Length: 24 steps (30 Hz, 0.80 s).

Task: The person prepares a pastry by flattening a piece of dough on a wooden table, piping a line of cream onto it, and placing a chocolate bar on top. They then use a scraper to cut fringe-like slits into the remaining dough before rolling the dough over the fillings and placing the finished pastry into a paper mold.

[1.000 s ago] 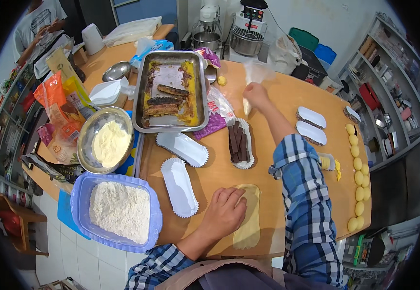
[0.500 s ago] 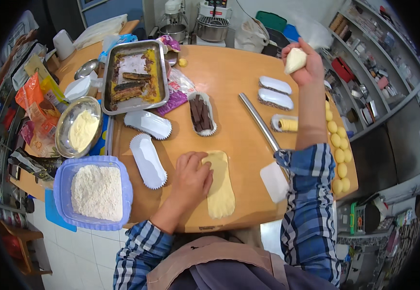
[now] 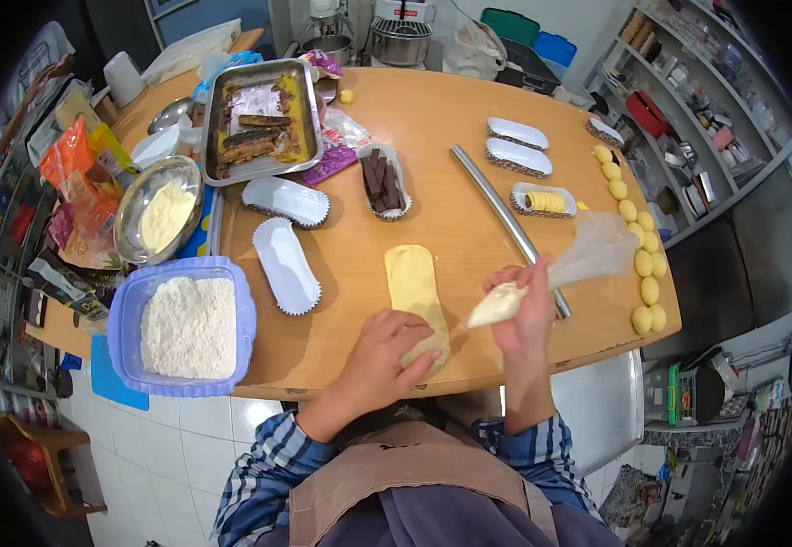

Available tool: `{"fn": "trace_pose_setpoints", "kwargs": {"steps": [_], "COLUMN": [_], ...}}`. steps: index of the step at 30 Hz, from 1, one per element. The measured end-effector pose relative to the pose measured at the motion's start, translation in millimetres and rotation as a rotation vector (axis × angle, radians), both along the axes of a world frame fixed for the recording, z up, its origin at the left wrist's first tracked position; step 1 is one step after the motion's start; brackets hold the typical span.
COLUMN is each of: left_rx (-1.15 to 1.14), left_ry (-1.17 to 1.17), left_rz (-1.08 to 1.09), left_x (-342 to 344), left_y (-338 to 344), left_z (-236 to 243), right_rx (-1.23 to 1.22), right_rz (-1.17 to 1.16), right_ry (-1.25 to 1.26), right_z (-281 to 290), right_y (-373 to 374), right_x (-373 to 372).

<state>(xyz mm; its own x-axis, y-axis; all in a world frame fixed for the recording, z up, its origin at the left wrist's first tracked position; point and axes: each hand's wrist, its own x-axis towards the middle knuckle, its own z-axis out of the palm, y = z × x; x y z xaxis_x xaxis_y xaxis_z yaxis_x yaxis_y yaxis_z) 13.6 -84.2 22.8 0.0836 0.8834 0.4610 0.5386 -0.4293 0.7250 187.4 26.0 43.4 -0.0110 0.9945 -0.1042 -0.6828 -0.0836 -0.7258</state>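
Observation:
A flattened, oblong piece of pale dough (image 3: 411, 278) lies before me, with my left hand (image 3: 387, 356) resting over its near end, fingers apart. To its right, my right hand (image 3: 528, 314) grips a clear piping bag (image 3: 596, 246) of pale cream, tip angled down-left beside the dough. A steel rolling pin (image 3: 494, 201) lies diagonally past that hand. Paper loaf cases (image 3: 282, 264) stand left of the dough, and one case of chocolate sticks (image 3: 380, 178) sits above it. Farther right, another case holds a yellow ridged roll (image 3: 545, 201).
Several dough balls (image 3: 642, 319) line the right edge. At left are a blue tub of flour (image 3: 118, 333), a steel bowl of cream (image 3: 127, 228), bright food packets (image 3: 68, 164) and a smeared baking tray (image 3: 214, 128). Mixers (image 3: 401, 36) and shelves (image 3: 706, 109) surround the table.
My right hand lifted the piping bag at the upper right, then brought it down beside the dough. My left hand has shifted toward the dough's near end.

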Motion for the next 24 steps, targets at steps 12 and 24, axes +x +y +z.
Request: {"fn": "trace_pose_setpoints", "kwargs": {"steps": [12,24], "left_rx": [-0.139,-0.145], "left_ry": [0.284,0.313], "left_rz": [0.351,0.329], "left_x": [-13.3,-16.1], "left_y": [7.4,4.7], "left_z": [-20.2,-21.9], "right_rx": [0.243,0.394], "right_rz": [0.143,0.162], "right_ry": [-0.432,-0.502], "right_z": [-17.5,-13.9], "right_y": [48.0,45.0], "right_x": [-89.8,-110.1]}}
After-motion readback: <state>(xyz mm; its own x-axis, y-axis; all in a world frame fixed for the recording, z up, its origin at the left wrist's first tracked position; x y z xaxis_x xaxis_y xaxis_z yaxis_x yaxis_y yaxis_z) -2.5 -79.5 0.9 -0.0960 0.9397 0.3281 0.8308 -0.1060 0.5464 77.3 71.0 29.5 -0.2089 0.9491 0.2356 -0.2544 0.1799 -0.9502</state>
